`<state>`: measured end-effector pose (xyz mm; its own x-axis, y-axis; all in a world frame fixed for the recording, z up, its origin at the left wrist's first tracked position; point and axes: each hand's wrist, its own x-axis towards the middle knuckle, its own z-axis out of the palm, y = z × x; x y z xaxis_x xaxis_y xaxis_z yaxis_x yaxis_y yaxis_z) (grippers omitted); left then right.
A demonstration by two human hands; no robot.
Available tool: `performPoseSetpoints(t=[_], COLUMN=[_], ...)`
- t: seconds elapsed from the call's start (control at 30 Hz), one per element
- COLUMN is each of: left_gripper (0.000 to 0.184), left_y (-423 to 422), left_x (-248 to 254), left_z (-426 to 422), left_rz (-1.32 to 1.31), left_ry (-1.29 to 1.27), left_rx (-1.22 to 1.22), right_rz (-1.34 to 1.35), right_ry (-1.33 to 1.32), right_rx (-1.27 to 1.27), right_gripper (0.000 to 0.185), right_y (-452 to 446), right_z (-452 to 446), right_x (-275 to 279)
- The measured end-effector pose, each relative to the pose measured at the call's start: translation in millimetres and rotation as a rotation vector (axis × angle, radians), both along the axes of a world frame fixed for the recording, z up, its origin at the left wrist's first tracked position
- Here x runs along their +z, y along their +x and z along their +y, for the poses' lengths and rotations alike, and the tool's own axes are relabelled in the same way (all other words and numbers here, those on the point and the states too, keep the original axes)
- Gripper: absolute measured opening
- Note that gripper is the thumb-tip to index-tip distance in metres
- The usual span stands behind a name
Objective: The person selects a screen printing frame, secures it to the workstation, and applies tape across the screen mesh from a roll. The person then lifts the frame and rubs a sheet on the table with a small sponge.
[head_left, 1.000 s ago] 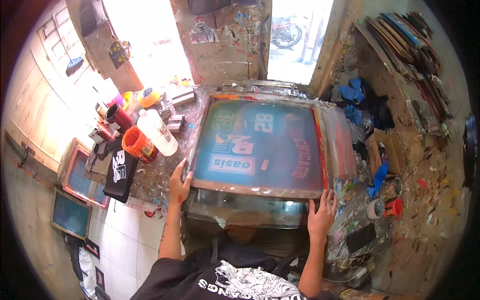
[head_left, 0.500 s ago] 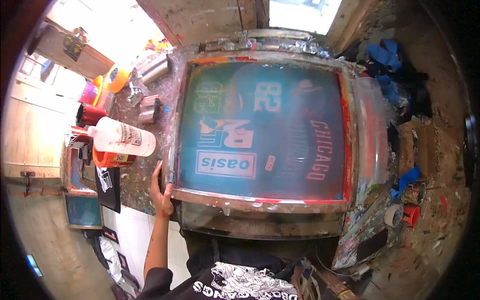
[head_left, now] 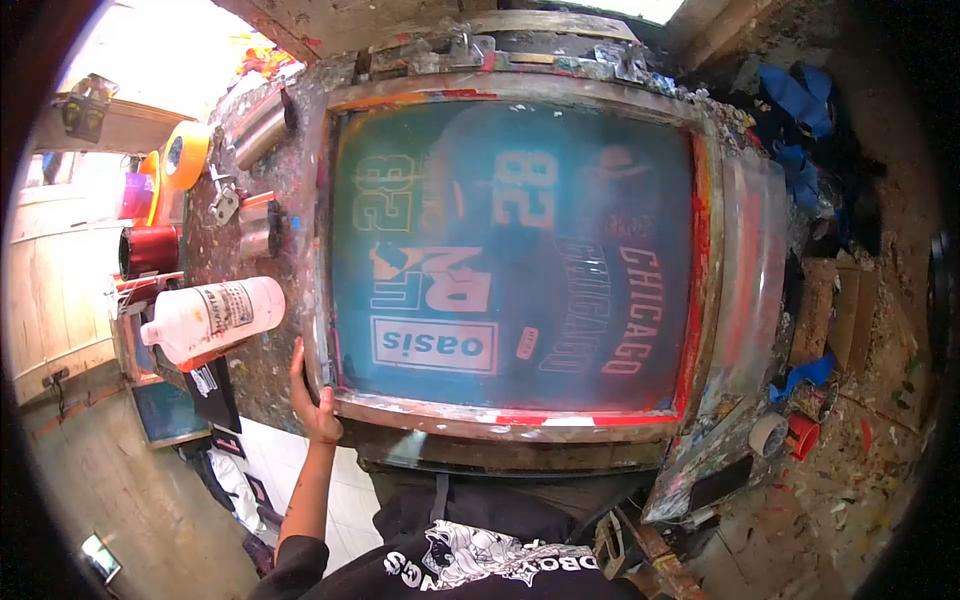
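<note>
A screen printing frame (head_left: 520, 425) lies before me, wooden and stained with red and orange ink. Its blue-green mesh (head_left: 450, 290) carries several pale designs, among them "oasis", "82" and "CHICAGO". At the frame's near left corner is my left hand (head_left: 318, 405), its thumb on the near edge and its fingers along the left side, closed on the wood. My right hand is out of view. A white plastic bottle (head_left: 225, 318) with a printed label leans to the left of the frame, above my left hand.
Metal clamps (head_left: 470, 50) line the far edge. Rolls of orange tape (head_left: 187, 155), a red can (head_left: 150, 250) and a metal block (head_left: 260, 225) are on the left. To the right are blue cloth strips (head_left: 800, 100), a tape roll (head_left: 768, 435) and a red cup (head_left: 802, 436).
The view has shifted, so the frame looks slightly larger and farther left. The bottle appears lower and farther left. My left hand remains at the same corner.
</note>
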<state>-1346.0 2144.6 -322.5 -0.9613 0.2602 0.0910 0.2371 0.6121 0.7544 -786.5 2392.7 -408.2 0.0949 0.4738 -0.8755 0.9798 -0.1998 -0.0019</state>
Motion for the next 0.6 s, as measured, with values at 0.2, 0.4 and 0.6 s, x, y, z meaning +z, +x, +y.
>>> performPoseSetpoints(t=[0.2, 0.4, 0.6], left_gripper=[0.068, 0.065, 0.075], left_y=[1, -1, -3], left_x=[-12, -10, -12], left_z=[-8, -6, -17], left_rz=[-0.004, 0.034, 0.012], left_ry=[0.066, 0.107, 0.118], left_rx=[-0.015, -0.07, -0.172], right_rz=[0.074, 0.151, 0.235], right_ry=[0.025, 0.072, 0.119], right_rx=[0.002, 0.09, 0.48], right_gripper=[0.04, 0.05, 0.061], right_y=[2, -12, -10], right_z=[-12, -23, -17], right_x=[-40, -94, -167])
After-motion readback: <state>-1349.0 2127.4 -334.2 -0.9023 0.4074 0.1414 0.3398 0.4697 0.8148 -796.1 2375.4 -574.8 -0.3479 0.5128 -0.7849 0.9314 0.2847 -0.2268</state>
